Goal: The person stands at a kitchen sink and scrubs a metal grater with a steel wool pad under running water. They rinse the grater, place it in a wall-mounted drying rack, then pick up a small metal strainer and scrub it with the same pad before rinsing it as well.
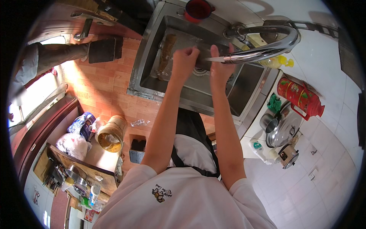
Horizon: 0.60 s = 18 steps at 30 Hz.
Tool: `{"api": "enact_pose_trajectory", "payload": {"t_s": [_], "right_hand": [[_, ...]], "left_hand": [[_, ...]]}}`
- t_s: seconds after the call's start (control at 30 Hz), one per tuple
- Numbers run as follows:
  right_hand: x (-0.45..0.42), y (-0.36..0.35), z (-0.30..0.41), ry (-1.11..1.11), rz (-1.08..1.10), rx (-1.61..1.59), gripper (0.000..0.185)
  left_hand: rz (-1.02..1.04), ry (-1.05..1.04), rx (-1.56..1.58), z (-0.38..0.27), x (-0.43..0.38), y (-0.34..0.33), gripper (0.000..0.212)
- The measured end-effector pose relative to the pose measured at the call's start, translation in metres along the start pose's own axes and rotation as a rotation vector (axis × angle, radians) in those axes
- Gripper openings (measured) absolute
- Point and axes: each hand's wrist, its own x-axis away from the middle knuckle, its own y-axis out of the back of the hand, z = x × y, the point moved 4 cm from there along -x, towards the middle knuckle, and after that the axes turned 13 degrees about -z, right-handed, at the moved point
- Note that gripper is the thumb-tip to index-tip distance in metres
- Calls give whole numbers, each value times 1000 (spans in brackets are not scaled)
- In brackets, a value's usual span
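Both hands are over a stainless steel sink (148, 86), under water running from a chrome faucet (268, 53). My left hand (184, 64) is closed at the near-left edge of a dark flat object (203, 54), its fingertips pinched together. On the object's other side is my right hand (221, 68), thumb in front and fingers behind. The object is blurred and partly covered by the water and faucet, so its kind cannot be told. A long brown wet object (167, 53) lies along the left side of the basin. The drain (201, 71) shows below my hands.
A red bowl (198, 10) stands at the sink's back corner. Right of the sink are a yellow-capped bottle (276, 61), a red thermos flask (298, 93), a metal cup (268, 123) and a lidded pan (287, 126). A bucket (120, 128) and bags (75, 143) stand at lower left.
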Motion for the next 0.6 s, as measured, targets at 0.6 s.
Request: {"api": "enact_pose_trajectory", "payload": {"t_s": [0.6], "right_hand": [[-36,43,-44,117,200,171,23]], "left_hand": [[-102,348,-12,60,-26,-61,45]]}}
